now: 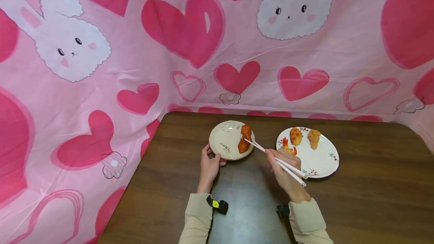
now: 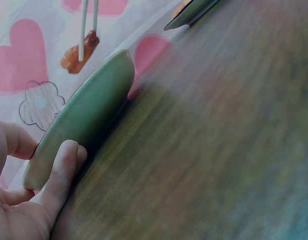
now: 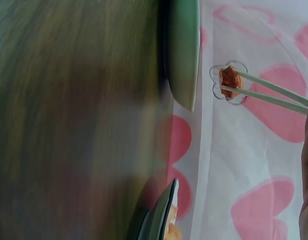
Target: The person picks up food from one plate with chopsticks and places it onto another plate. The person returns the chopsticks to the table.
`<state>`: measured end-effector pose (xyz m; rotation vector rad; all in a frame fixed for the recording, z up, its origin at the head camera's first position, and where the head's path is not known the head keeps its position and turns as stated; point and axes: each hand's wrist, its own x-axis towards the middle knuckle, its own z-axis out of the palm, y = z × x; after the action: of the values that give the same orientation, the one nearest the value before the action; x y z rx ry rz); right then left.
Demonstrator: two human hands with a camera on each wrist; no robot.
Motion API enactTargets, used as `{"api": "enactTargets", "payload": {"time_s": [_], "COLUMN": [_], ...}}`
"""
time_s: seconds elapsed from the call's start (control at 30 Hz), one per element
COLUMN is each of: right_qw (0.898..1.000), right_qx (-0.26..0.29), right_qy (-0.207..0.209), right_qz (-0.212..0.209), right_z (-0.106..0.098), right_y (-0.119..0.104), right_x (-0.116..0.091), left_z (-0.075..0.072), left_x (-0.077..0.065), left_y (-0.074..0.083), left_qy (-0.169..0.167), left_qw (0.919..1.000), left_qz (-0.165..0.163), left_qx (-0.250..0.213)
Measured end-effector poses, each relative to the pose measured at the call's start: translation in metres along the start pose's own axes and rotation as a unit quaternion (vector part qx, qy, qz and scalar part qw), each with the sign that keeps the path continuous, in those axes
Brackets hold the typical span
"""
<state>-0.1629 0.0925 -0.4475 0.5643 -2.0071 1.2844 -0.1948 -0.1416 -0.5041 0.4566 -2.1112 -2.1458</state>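
My left hand (image 1: 208, 166) grips the near left edge of a small beige plate (image 1: 222, 138), its fingers and thumb at the rim. In the left wrist view the plate's green outer side (image 2: 93, 110) faces the camera. My right hand (image 1: 286, 170) holds a pair of white chopsticks (image 1: 288, 166). Their tips cross a glazed reddish-brown piece of chicken (image 1: 243, 146) over the right side of the plate. Both wrist views show the chicken piece (image 3: 230, 82) between the chopsticks, above the plate's rim.
Right of the small plate lies a larger white oval plate (image 1: 323, 161). On it are a shrimp (image 1: 288, 148), a golden-brown oval piece (image 1: 295, 136) and a fried chicken piece (image 1: 314, 138). The dark wooden table (image 1: 251, 214) ends at a pink heart-patterned cloth (image 1: 190, 55).
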Motion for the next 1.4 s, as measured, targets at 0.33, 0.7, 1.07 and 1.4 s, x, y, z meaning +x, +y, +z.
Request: {"api": "enactTargets", "payload": {"time_s": [0.33,0.7,1.07,1.4], "right_qw": [0.998,0.997,0.992,0.986], "right_qx": [0.0,-0.043,-0.094,-0.105], "right_qy": [0.013,0.042,0.071,0.105], "right_qz": [0.059,0.057,0.051,0.072], "right_z": [-0.022,-0.052,-0.092,-0.116], "right_y": [0.004,0.008,0.02,0.024], "right_x": [-0.003,0.002,-0.004,-0.011], "left_z": [0.0,0.0,0.001,0.002], "left_x": [-0.002,-0.001,0.0,-0.001], "left_y": [-0.001,0.0,0.0,0.002], "left_qy": [-0.006,-0.002,0.001,0.003], "left_qw": [0.9999,0.9999,1.0,1.0], "left_qz": [0.007,0.008,0.002,0.005], "left_qx": [-0.006,-0.01,0.0,0.0]}}
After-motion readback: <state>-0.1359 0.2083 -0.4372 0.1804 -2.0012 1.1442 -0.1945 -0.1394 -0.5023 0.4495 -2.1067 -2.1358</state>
